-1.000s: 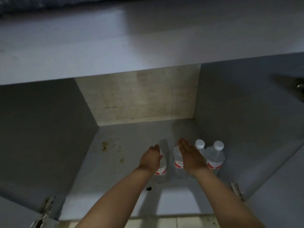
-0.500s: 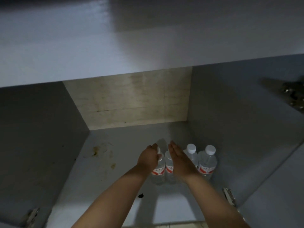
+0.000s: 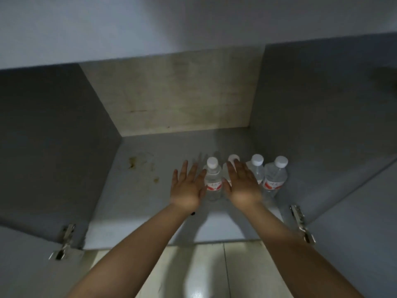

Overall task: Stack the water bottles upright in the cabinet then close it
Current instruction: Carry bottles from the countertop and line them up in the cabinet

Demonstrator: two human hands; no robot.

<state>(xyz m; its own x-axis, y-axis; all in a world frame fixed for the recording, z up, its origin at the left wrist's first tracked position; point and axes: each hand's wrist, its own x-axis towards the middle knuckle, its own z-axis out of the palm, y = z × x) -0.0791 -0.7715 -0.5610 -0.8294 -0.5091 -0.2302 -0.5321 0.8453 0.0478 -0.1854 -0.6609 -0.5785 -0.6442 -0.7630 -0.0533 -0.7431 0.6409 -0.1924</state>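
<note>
Several clear water bottles with white caps and red labels stand upright in a row on the floor of the open cabinet [image 3: 150,211], toward its right wall. The leftmost bottle [image 3: 213,179] shows between my hands. Its neighbour [image 3: 233,158] is mostly hidden behind my right hand; only its cap shows. Further right stand another bottle [image 3: 256,166] and the rightmost bottle [image 3: 276,177]. My left hand [image 3: 188,186] is flat with fingers spread, just left of the leftmost bottle and holding nothing. My right hand [image 3: 241,184] is open too, palm down, in front of the row.
The cabinet has grey side walls and a pale wooden back panel [image 3: 178,93]. Both doors are swung open, with metal hinges at the lower left [image 3: 64,241] and lower right [image 3: 300,222]. Stains [image 3: 133,163] mark the cabinet floor left of the bottles. Pale floor tiles [image 3: 214,272] lie below.
My left hand has let go of the leftmost bottle and spread its fingers. Both hands have drawn back a little from the row, and the view has shifted lower.
</note>
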